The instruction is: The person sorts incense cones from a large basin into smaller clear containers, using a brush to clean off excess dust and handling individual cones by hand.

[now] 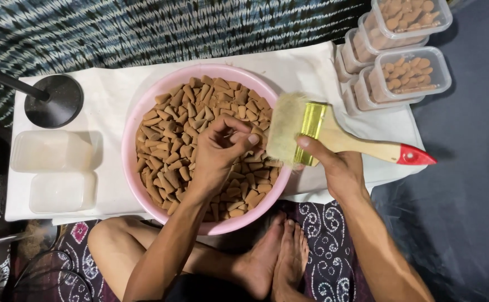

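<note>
Seen from the head camera, a pink basin (135, 126) heaped with brown cones (172, 142) is set on a white cloth (110, 84) spread over a low counter. The left hand (216, 154) is held over the heap, its grip pinched on a single cone (257, 133), which is raised just above the pile and touches the bristles of a flat paintbrush (334, 137). The right hand (337, 168) is clenched about the brush at the brass ferrule and the near part of the wooden handle; the red handle tip points away to the right. The cones are judged light, dry and crumbly, so a cone is best taken lightly near its broad base, with the tip left free. The brush is judged light and stiff in the handle and soft in the bristles. Two empty clear tubs (54, 151) lie at the left of the cloth beside a round black stand base (54, 100); stacked clear tubs filled with cones (404, 70) are seen at upper right.
</note>
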